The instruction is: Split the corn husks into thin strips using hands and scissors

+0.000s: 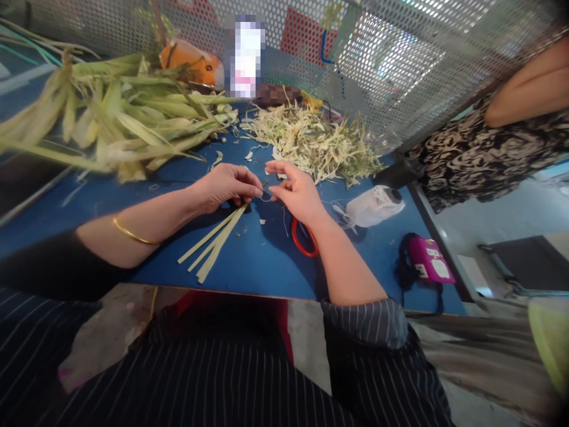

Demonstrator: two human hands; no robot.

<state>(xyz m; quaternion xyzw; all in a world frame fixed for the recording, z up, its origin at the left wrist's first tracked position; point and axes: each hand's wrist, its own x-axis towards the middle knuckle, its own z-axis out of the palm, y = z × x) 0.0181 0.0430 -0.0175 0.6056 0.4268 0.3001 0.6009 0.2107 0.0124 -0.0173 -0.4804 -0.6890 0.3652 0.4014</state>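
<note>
My left hand (229,187) is closed in a pinch on the upper ends of several flat, pale green leaf strips (217,249). Their loose ends fan out toward the table's near edge. Close beside it, my right hand (296,191) has its thumb and fingers curved and apart. A thin white thread (267,199) loops between the two hands; whether the right fingertips touch it is unclear. Under my right wrist lies a red ring-shaped handle (304,238), partly hidden by the forearm. To the right, a spool of white thread (373,207) lies on its side.
Long green husk leaves (120,118) are heaped at the left of the blue table (262,267). Shredded strips (315,142) pile up at the back. A purple power socket box (431,259) sits at right. Behind the table's right side, another person's arm (528,89) shows. Perforated metal mesh stands behind.
</note>
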